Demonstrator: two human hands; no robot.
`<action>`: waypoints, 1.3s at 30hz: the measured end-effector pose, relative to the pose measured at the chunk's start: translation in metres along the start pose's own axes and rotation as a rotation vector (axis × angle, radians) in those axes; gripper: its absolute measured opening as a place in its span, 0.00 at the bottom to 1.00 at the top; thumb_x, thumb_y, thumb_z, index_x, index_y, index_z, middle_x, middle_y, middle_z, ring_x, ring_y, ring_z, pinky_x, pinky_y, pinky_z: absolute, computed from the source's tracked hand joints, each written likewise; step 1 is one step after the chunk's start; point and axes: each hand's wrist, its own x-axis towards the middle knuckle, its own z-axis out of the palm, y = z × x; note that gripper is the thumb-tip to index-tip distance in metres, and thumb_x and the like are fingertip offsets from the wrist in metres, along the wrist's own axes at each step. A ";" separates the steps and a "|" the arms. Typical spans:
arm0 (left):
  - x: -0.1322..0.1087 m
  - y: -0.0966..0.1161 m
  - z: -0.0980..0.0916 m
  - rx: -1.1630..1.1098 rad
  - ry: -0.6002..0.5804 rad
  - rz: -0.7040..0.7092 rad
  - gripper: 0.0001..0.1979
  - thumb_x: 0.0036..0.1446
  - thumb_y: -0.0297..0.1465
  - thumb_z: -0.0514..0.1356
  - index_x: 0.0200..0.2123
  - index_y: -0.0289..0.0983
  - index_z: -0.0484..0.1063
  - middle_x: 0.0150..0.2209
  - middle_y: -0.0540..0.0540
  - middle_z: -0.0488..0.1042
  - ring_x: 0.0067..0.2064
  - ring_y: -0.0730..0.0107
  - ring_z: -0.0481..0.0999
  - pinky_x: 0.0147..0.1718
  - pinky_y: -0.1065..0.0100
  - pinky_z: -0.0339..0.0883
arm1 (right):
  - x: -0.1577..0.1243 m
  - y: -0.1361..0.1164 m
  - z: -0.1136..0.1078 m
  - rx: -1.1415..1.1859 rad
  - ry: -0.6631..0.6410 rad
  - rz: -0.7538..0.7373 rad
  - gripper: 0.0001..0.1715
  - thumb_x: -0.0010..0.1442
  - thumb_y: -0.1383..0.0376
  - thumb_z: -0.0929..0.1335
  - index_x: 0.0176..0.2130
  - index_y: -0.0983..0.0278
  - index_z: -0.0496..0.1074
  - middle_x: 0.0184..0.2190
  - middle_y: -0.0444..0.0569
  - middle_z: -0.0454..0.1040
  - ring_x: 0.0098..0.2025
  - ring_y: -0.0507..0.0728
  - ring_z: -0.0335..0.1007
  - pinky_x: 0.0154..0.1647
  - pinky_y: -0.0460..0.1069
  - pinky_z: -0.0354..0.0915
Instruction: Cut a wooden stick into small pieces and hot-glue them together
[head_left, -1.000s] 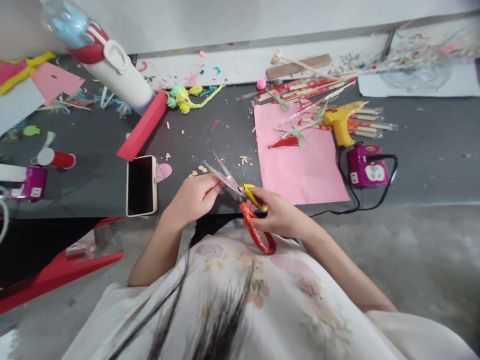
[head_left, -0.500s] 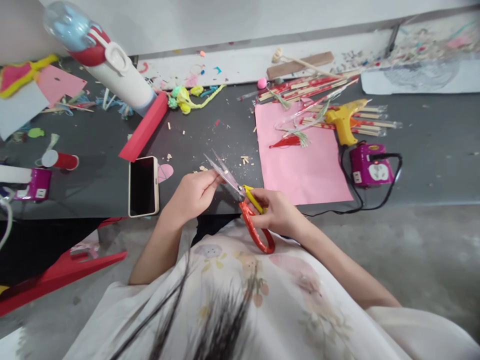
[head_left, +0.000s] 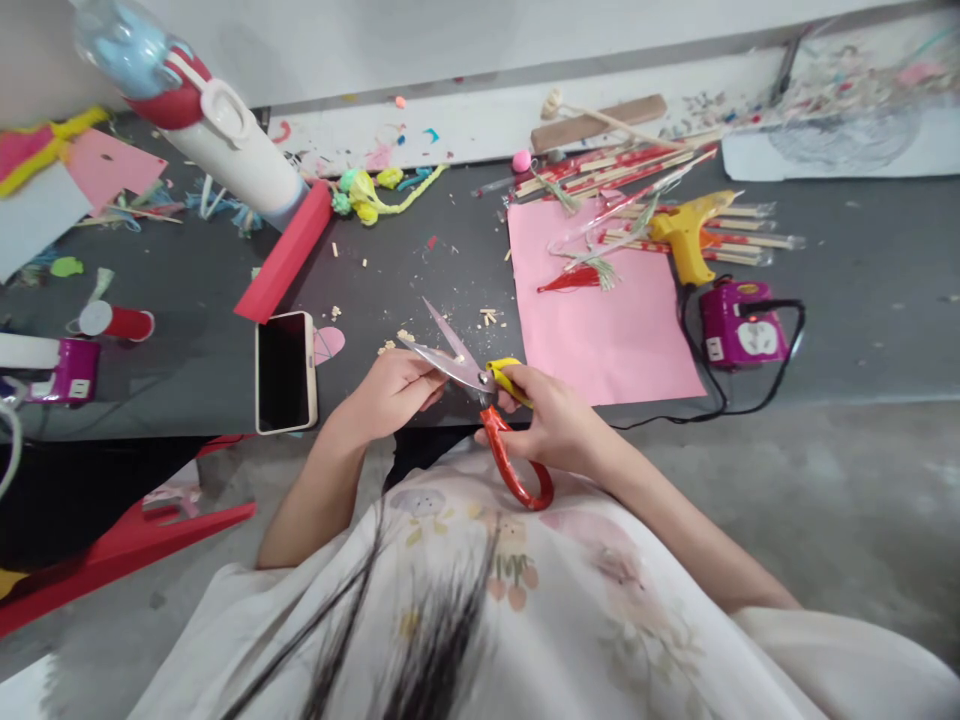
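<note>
My right hand (head_left: 551, 415) grips a pair of scissors (head_left: 517, 465) with one red handle and one yellow. Their blades are spread apart and point to the far left, over the table's near edge. My left hand (head_left: 394, 392) is closed in a pinch right beside the lower blade. What it pinches is hidden, though a tiny pale piece (head_left: 459, 358) shows between the blades. Short pale stick bits (head_left: 489, 317) and crumbs (head_left: 405, 336) lie on the dark table (head_left: 420, 250) just beyond the blades.
A phone (head_left: 285, 375), a red folded strip (head_left: 285, 250) and a bottle (head_left: 240, 150) stand or lie at left. At right are pink paper (head_left: 600, 345), a yellow glue gun (head_left: 688, 235), wrapped sticks (head_left: 600, 178) and a purple box (head_left: 742, 325) with a black cable.
The scissors' blades have spread wider, with the yellow handle swinging away from the red one as my right hand opens them. My left hand stays pinched in nearly the same place.
</note>
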 end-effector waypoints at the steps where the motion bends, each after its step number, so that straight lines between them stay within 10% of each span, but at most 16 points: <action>1: 0.000 0.000 0.001 -0.028 -0.002 -0.001 0.17 0.60 0.29 0.50 0.18 0.37 0.61 0.16 0.53 0.61 0.20 0.77 0.61 0.22 0.72 0.57 | 0.000 -0.001 0.000 -0.009 -0.001 -0.005 0.23 0.45 0.51 0.73 0.31 0.61 0.61 0.30 0.42 0.68 0.29 0.51 0.60 0.30 0.48 0.57; 19: -0.001 -0.004 -0.001 -0.085 -0.091 -0.044 0.16 0.61 0.30 0.49 0.21 0.37 0.64 0.16 0.53 0.62 0.20 0.76 0.61 0.22 0.71 0.57 | -0.006 -0.006 0.001 -0.048 -0.018 0.037 0.14 0.45 0.60 0.69 0.31 0.61 0.62 0.28 0.41 0.67 0.28 0.50 0.59 0.29 0.47 0.54; 39: -0.001 -0.005 -0.012 0.099 0.073 0.104 0.21 0.65 0.34 0.50 0.19 0.36 0.62 0.15 0.53 0.64 0.19 0.78 0.63 0.22 0.74 0.57 | -0.009 -0.012 0.003 -0.009 -0.016 0.145 0.13 0.47 0.57 0.69 0.28 0.61 0.63 0.21 0.37 0.62 0.23 0.48 0.51 0.25 0.45 0.50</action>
